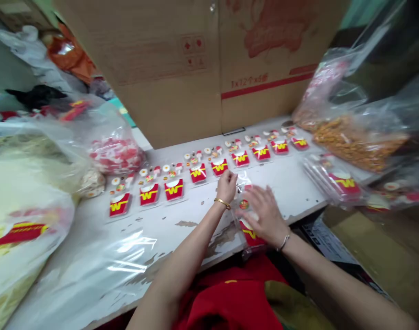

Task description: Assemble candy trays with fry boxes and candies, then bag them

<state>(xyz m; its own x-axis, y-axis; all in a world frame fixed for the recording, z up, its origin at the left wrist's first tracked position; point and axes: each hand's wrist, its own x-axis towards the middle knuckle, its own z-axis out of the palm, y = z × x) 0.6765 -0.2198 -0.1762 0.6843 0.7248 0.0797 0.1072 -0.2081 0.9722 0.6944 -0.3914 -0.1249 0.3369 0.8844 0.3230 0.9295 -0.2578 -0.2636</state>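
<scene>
My left hand [226,187], with a gold bracelet at the wrist, is closed in a pinch at the upper left of a clear plastic packet [248,231]. What its fingers hold is hidden. Over that same packet, at the table's front edge, my right hand [267,217] is slightly blurred, its fingers spread and partly covering the small toy pieces inside. A red fries-box piece with a yellow W shows below the right hand. Beyond my hands, a slanting row of similar flat packets [174,189] lies on the table, each with a red W box and small food-shaped pieces.
A big cardboard box [168,91] stands behind the row. Bags of red-and-white pieces [116,153] and pale pieces [20,174] sit at left. To the right are a bag of orange-brown pieces [353,137] and stacked packets [336,181] on the white table [102,256].
</scene>
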